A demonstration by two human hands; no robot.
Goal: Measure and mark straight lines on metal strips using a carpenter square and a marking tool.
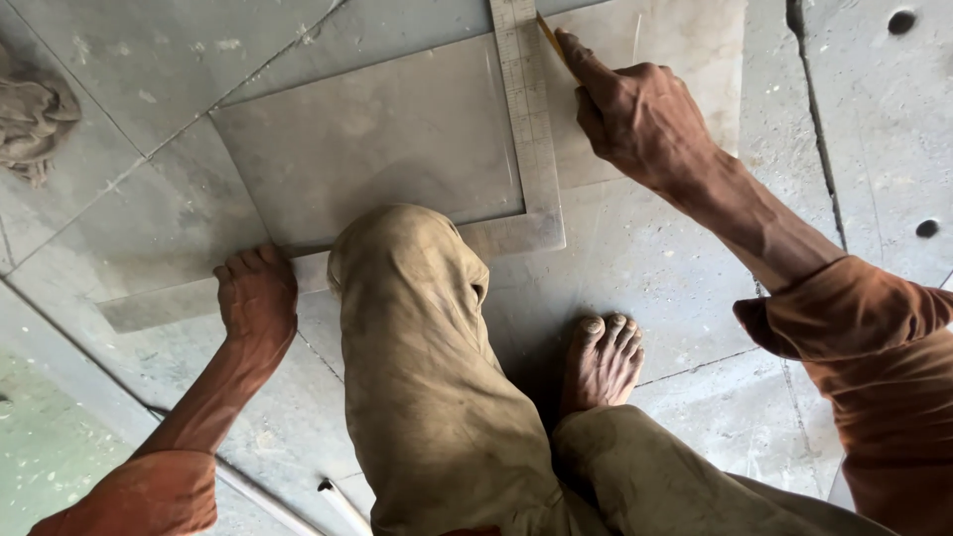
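Note:
A grey square tile lies on the tiled floor. A metal L-shaped square rests on it, its long arm running up the tile's right side and its short arm along the near edge. My right hand holds a yellow pencil with its tip against the square's right edge near the top. My left hand presses flat on the square's short arm at the tile's near left edge. My bent knee covers part of the short arm.
My bare foot stands on the floor tiles below the square. A crumpled cloth lies at the far left. Two round holes mark the slab at the right. A white strip lies near the bottom edge.

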